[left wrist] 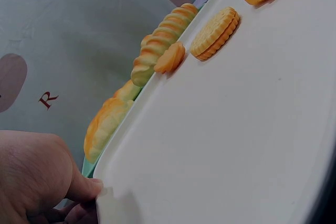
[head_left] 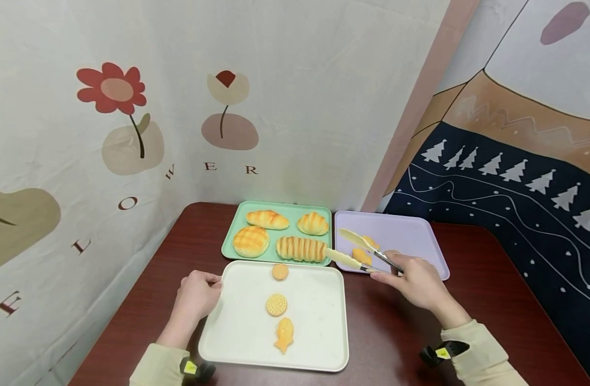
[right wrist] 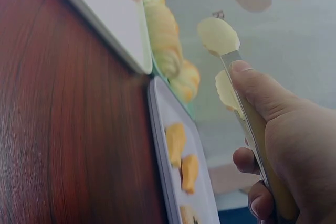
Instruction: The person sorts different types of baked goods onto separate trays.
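My left hand (head_left: 199, 294) pinches the left rim of the white tray (head_left: 241, 343), thumb on top in the left wrist view. On that tray lie a small round cookie (head_left: 280, 272), a larger sandwich cookie (left wrist: 214, 33) and a fish-shaped cookie (head_left: 284, 334), roughly in a column. My right hand (head_left: 415, 281) grips a pair of tongs (right wrist: 219, 36) with cream-coloured tips. The tongs' tips are spread apart with nothing between them, over the left side of the purple tray (head_left: 410, 236). Orange-yellow pieces (right wrist: 189, 173) lie on the purple tray, partly behind the tongs in the head view.
Behind the white tray, a green tray (head_left: 290, 208) holds a round bun (head_left: 251, 241), a croissant (head_left: 313, 224), a ridged roll (head_left: 301, 249) and a long bread (head_left: 268, 219). The dark red table (head_left: 386, 338) meets printed curtains (head_left: 314, 107) at the back.
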Action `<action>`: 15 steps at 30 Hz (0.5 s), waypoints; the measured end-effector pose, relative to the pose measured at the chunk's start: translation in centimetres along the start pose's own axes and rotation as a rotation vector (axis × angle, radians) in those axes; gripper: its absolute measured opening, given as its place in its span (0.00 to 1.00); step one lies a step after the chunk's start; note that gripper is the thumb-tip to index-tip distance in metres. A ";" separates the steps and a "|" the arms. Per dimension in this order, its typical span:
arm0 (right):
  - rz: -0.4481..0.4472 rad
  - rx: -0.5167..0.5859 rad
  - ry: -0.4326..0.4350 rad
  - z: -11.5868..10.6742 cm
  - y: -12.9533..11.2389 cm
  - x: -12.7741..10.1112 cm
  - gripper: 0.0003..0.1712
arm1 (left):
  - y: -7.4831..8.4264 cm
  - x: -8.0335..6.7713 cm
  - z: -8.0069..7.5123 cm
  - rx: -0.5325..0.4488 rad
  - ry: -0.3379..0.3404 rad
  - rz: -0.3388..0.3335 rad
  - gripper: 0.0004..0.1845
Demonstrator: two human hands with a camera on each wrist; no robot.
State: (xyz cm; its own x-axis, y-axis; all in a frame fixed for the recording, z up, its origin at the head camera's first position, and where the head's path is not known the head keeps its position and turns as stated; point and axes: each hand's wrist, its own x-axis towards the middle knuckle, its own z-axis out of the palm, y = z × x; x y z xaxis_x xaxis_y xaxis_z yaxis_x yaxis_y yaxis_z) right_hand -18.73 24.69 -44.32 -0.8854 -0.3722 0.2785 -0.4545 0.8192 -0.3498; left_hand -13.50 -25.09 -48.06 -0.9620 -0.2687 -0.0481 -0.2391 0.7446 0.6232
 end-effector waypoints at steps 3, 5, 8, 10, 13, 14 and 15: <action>-0.019 0.017 0.000 0.2 -1.0 0.1 0.42 | 0.0 0.0 0.0 -0.003 -0.003 -0.002 0.13; -0.018 0.025 -0.007 0.4 -1.6 0.0 0.46 | 0.0 0.0 0.0 -0.004 -0.004 -0.003 0.13; -0.020 0.042 -0.033 0.8 -2.6 -0.1 0.44 | 0.0 0.0 0.0 -0.003 -0.005 -0.002 0.13; -0.031 0.049 -0.052 1.2 -3.2 -0.3 0.41 | 0.0 0.0 0.0 0.000 -0.004 -0.001 0.13; -0.062 0.043 -0.067 1.7 -4.0 -0.5 0.38 | 0.0 0.1 0.0 0.000 -0.004 -0.002 0.13; -0.076 0.040 -0.068 1.8 -4.3 -0.6 0.38 | 0.0 0.1 0.0 -0.001 -0.005 -0.003 0.13; -0.089 0.038 -0.070 2.0 -4.5 -0.7 0.38 | 0.0 0.1 0.0 -0.001 -0.005 -0.003 0.13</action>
State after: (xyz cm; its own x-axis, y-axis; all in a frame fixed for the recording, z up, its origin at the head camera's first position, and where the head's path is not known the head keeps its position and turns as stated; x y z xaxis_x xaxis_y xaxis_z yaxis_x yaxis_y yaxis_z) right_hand -16.26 20.43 -44.69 -0.8455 -0.4732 0.2472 -0.5336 0.7652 -0.3603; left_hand -13.58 -25.11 -48.04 -0.9618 -0.2682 -0.0542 -0.2424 0.7433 0.6235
